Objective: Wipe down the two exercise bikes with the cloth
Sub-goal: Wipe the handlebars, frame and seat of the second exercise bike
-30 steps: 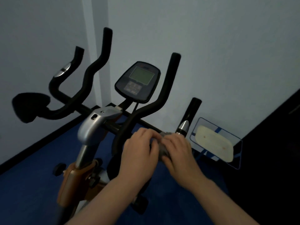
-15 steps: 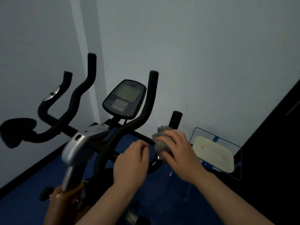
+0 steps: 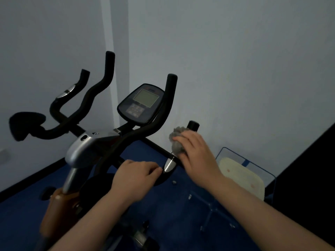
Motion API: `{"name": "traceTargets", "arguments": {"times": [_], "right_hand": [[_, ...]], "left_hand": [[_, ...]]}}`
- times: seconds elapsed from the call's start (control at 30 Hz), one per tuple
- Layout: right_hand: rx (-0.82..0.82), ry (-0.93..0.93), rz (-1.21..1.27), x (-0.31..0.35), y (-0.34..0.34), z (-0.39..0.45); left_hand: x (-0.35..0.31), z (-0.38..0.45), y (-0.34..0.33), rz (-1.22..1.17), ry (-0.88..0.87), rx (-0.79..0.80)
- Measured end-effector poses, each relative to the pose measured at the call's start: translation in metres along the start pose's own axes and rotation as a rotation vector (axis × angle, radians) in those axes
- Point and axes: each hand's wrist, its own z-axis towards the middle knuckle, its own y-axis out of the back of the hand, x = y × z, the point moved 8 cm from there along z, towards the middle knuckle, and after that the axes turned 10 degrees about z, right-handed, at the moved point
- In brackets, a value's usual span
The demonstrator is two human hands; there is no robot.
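An exercise bike (image 3: 85, 147) with black handlebars and a console (image 3: 140, 105) stands in front of me. My right hand (image 3: 196, 151) grips a fluffy grey cloth (image 3: 176, 142) wrapped round the right outer handlebar grip, just below its black tip (image 3: 193, 125). My left hand (image 3: 137, 175) is curled round the lower handlebar bend beside the silver pulse sensor (image 3: 169, 164). Only one bike is in view.
A pale wall corner stands close behind the bike. A clear plastic stool or stand with a cream cushion (image 3: 241, 180) sits on the blue floor (image 3: 163, 211) to the right. A dark panel (image 3: 311, 171) fills the right edge.
My right hand has slid the cloth up the right grip, away from my left hand. My left hand stays on the handlebar bend. The view shifted, so the bike sits further right in the frame.
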Motion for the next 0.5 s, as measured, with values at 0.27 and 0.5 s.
{"name": "traceTargets", "arguments": {"times": [0.27, 0.5], "right_hand": [[0.22, 0.167, -0.095, -0.006, 0.003, 0.017], [0.28, 0.225, -0.033, 0.007, -0.013, 0.003]], "left_hand": [[-0.003, -0.002, 0.008, -0.013, 0.013, -0.064], [-0.002, -0.003, 0.007, -0.028, -0.001, -0.104]]}}
